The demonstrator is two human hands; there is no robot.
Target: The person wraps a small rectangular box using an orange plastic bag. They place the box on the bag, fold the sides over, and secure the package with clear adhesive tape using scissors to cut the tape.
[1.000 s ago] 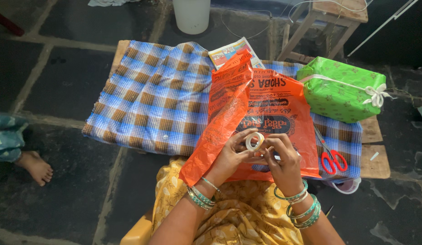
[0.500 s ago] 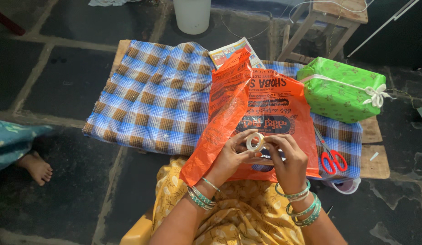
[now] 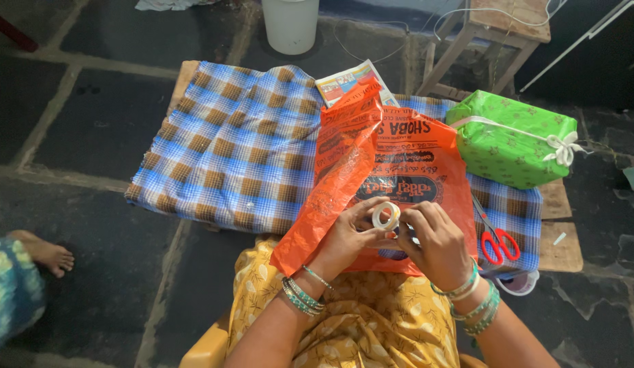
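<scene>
My left hand point(image 3: 349, 240) grips a small roll of clear tape point(image 3: 386, 216) above my lap. My right hand point(image 3: 436, 244) has its fingers on the roll's right side and pinches at its edge. Both hands hover over an orange plastic bag point(image 3: 392, 170) with dark print, which lies on a blue and brown checked cloth point(image 3: 235, 143) covering a low wooden table. A box wrapped in green paper point(image 3: 511, 140) with a white ribbon bow sits at the table's right end. Red-handled scissors point(image 3: 495, 240) lie on the cloth just right of my right hand.
A white bucket point(image 3: 290, 24) stands on the dark stone floor beyond the table. A wooden stool point(image 3: 504, 31) stands at the upper right. A printed paper point(image 3: 344, 80) peeks out behind the bag. Another person's bare foot point(image 3: 44, 253) and patterned garment are at the lower left.
The other person's foot and garment have shifted a little at the left. My hands stay on the tape roll with small finger movements.
</scene>
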